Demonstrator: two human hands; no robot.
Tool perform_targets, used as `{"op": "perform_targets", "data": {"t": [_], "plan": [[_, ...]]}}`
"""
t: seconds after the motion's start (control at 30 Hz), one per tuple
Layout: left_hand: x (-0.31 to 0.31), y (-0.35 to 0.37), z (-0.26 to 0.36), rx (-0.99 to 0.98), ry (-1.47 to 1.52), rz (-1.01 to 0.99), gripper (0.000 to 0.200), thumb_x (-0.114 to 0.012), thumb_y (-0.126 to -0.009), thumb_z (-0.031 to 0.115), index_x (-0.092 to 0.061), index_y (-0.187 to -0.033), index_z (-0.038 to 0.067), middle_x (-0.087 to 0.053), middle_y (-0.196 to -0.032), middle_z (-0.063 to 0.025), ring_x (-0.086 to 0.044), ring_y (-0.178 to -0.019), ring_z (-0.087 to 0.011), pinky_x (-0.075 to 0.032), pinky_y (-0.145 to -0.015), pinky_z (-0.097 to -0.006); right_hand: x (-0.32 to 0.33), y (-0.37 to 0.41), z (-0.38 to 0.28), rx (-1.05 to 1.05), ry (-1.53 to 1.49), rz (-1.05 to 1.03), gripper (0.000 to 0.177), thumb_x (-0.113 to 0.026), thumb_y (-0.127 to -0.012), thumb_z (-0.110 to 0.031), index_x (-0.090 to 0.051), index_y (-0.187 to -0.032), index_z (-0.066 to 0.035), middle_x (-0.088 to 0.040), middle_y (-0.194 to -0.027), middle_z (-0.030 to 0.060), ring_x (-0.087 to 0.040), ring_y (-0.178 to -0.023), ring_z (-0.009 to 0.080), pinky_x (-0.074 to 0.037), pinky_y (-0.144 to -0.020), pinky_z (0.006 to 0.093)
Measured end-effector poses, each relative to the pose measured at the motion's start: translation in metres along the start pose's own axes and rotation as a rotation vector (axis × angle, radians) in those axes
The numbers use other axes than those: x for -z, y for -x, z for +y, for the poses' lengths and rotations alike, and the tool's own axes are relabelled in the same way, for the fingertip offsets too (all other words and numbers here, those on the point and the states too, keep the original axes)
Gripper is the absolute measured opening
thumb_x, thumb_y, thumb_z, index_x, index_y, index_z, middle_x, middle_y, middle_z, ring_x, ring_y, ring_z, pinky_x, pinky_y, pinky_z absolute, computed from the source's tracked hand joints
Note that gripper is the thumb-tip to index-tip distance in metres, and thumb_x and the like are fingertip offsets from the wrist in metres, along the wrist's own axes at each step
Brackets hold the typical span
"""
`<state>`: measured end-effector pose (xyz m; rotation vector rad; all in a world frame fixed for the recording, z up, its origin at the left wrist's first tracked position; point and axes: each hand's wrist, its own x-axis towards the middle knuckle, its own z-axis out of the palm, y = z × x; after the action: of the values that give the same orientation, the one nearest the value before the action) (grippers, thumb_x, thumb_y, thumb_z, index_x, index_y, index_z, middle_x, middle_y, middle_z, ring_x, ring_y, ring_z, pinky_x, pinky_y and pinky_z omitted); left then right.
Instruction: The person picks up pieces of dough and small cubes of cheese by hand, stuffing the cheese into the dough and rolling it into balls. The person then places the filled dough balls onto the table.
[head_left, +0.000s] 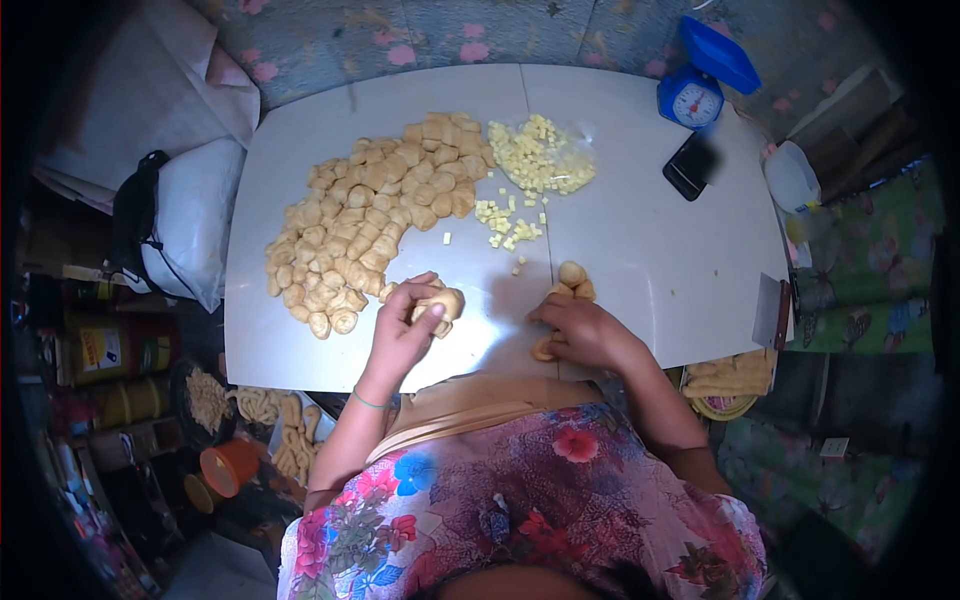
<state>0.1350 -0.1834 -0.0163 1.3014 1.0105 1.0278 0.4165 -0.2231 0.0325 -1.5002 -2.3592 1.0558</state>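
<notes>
Small tan dough pieces lie crowded together on the left half of the white table. Near the pile's lower right edge, my left hand is closed around some dough pieces. My right hand rests over a few more dough pieces near the front edge, its fingers curled on them. Pale yellow cubes fill a clear plastic bag at the back middle, and loose cubes are scattered in front of it.
At the back right stand a blue scale and a black phone. A cleaver lies at the right edge. A white sack is left of the table. Below its left corner are an orange container and long dough strips.
</notes>
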Motion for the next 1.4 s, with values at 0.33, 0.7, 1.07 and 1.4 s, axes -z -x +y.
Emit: {"op": "perform_targets", "data": {"t": [0.33, 0.7, 1.07, 1.4], "plan": [[0.011, -0.005, 0.032, 0.18, 0.707, 0.179, 0.024, -0.048, -0.099, 0.025, -0.054, -0.106, 0.003, -0.061, -0.095, -0.0104, -0.062, -0.085, -0.0195, -0.054, -0.078, -0.0367, -0.028, -0.025, 0.016, -0.133, 0.119, 0.016, 0.017, -0.062, -0.082, -0.012, -0.061, -0.097, -0.005, -0.058, -0.09, 0.0117, -0.061, -0.083, 0.027, -0.049, -0.075, 0.035], [-0.002, 0.005, 0.065, 0.28, 0.706, -0.051, 0.038, -0.054, -0.092, 0.012, -0.046, -0.125, -0.005, -0.055, -0.116, -0.0152, -0.058, -0.106, -0.0241, -0.051, -0.093, -0.0373, 0.003, -0.064, -0.034, 0.197, -0.884, 0.437, 0.02, -0.059, -0.083, 0.006, -0.052, -0.1, -0.003, -0.056, -0.096, 0.0034, -0.058, -0.088, 0.0108, -0.049, -0.076, 0.0256], [-0.012, 0.006, 0.068, 0.183, 0.316, 0.035, 0.024, -0.068, -0.086, 0.008, -0.054, -0.105, 0.0, -0.063, -0.087, -0.0038, -0.058, -0.075, -0.0075, -0.047, -0.068, -0.02, 0.004, -0.08, -0.072, 0.268, -0.732, 0.366, 0.027, -0.06, -0.081, 0.005, -0.053, -0.106, -0.002, -0.055, -0.096, 0.0051, -0.054, -0.091, 0.0125, -0.044, -0.083, 0.0281], [-0.018, -0.003, 0.066, 0.165, 0.425, 0.038, 0.021, -0.064, -0.089, 0.009, -0.055, -0.106, 0.0, -0.061, -0.091, -0.0031, -0.057, -0.08, -0.0062, -0.046, -0.069, -0.0188, 0.001, -0.081, -0.077, 0.381, -0.227, 0.491, 0.059, -0.062, -0.078, 0.003, -0.04, -0.131, -0.01, -0.061, -0.111, 0.013, -0.064, -0.096, 0.0221, -0.052, -0.081, 0.0336]]}}
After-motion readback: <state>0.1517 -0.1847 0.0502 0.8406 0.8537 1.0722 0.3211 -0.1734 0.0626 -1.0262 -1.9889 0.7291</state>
